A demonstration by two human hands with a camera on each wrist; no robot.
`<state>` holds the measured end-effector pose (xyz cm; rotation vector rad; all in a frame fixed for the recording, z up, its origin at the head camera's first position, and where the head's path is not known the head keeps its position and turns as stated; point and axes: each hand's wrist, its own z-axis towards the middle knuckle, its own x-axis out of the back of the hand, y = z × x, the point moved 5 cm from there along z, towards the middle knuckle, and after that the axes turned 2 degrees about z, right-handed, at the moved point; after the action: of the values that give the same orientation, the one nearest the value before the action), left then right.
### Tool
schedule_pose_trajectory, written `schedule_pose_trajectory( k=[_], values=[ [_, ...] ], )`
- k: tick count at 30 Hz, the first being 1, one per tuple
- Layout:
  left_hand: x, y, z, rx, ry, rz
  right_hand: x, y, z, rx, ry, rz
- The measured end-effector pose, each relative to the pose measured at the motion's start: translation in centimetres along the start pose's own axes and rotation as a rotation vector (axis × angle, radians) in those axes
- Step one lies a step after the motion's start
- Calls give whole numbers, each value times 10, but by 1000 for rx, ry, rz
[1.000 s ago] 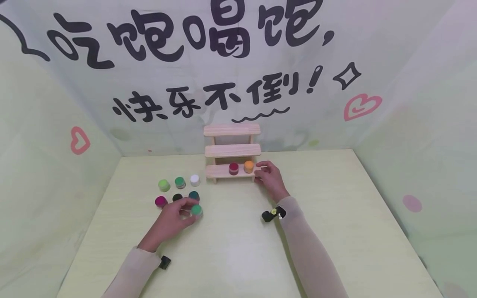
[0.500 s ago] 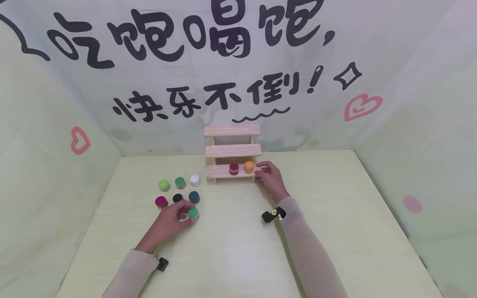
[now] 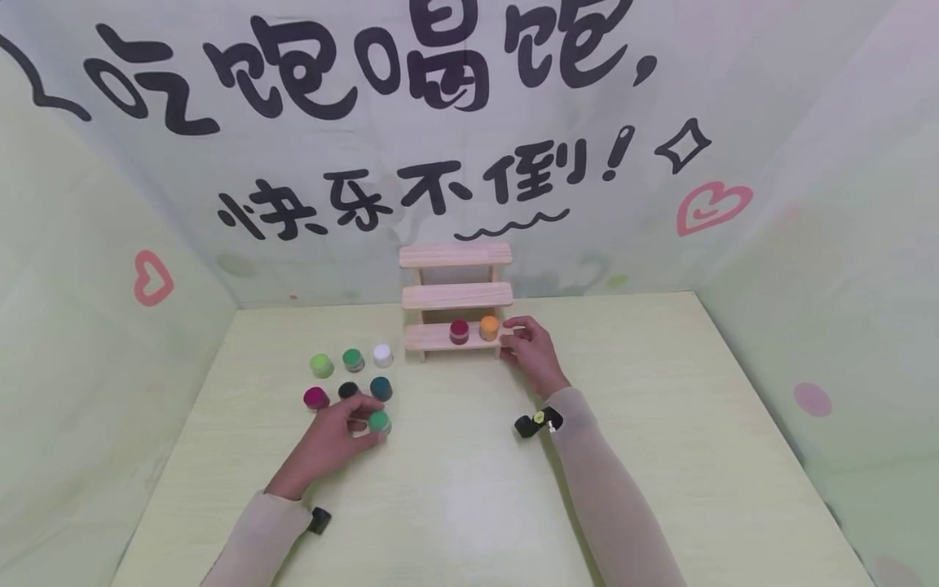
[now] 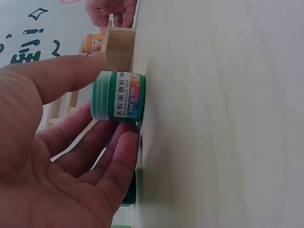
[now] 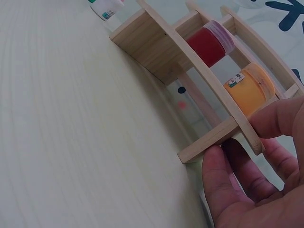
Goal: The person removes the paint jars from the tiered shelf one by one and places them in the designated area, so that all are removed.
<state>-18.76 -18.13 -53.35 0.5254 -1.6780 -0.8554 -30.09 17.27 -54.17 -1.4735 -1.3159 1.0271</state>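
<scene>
Thumb and fingers of my left hand (image 3: 339,432) pinch a green paint jar (image 4: 118,96), upright and right down at the tabletop in the left wrist view. My right hand (image 3: 535,355) grips the right end of the small three-step wooden shelf (image 3: 456,295). In the right wrist view its thumb lies over the lowest step and its fingers (image 5: 216,175) bend against the leg below. On that step stand a dark red jar (image 5: 211,43) and, beside the thumb, an orange jar (image 5: 249,90).
Left of the shelf, a back row holds light green (image 3: 321,365), green (image 3: 353,360) and white (image 3: 382,355) jars. Magenta (image 3: 316,398), black (image 3: 348,390) and teal (image 3: 381,388) jars sit in front, close to the left hand. A printed cloth backdrop (image 3: 601,253) rises behind the table.
My left hand has drawn the green jar slightly left and toward me, so more of the teal jar shows. The right hand has stayed in place at the shelf.
</scene>
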Motion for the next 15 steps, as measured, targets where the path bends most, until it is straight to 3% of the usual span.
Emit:
schedule_pose_trajectory(
  k=[8,15],
  values=[
    [4,17,6,-74,52,44,1,0,0,0,2,-2],
    [4,29,16,-102,98,24,1,0,0,-6,-4,4]
  ],
)
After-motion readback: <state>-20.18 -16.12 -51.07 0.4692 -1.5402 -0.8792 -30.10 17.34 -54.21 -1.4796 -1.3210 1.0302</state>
